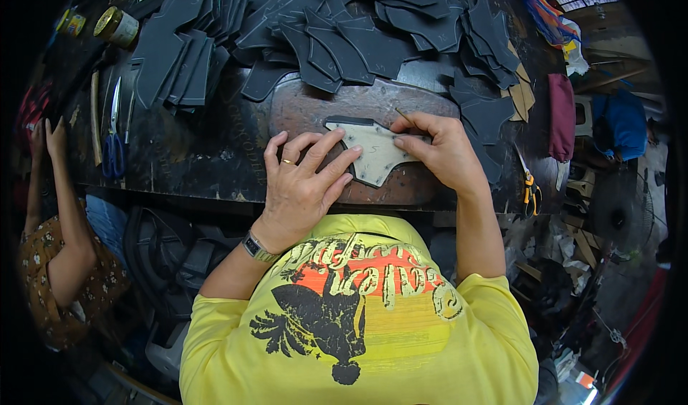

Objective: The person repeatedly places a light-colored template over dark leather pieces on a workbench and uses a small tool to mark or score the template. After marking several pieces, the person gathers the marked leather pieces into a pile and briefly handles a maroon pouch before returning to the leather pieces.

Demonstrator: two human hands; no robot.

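My left hand (299, 172) lies with its fingers spread, the fingertips pressing on a pale, flat template (374, 147) with small dark spots along its outline. Dark sheet material (351, 121) shows along the template's upper edge and thinly below it. My right hand (443, 147) pinches a thin stick-like tool (403, 116) whose upper end rises above the fingers. Its tip is hidden by the fingers, at the template's right arm. Beneath them is a worn reddish-brown board (304, 111) on the dark table.
Piles of dark cut pieces (358, 43) cover the far side. Blue-handled scissors (115, 136) and a jar (116, 27) lie left; orange-handled snips (529, 186) lie at the right edge. Another person's arms (61, 161) reach in at left. A maroon cloth (561, 118) hangs right.
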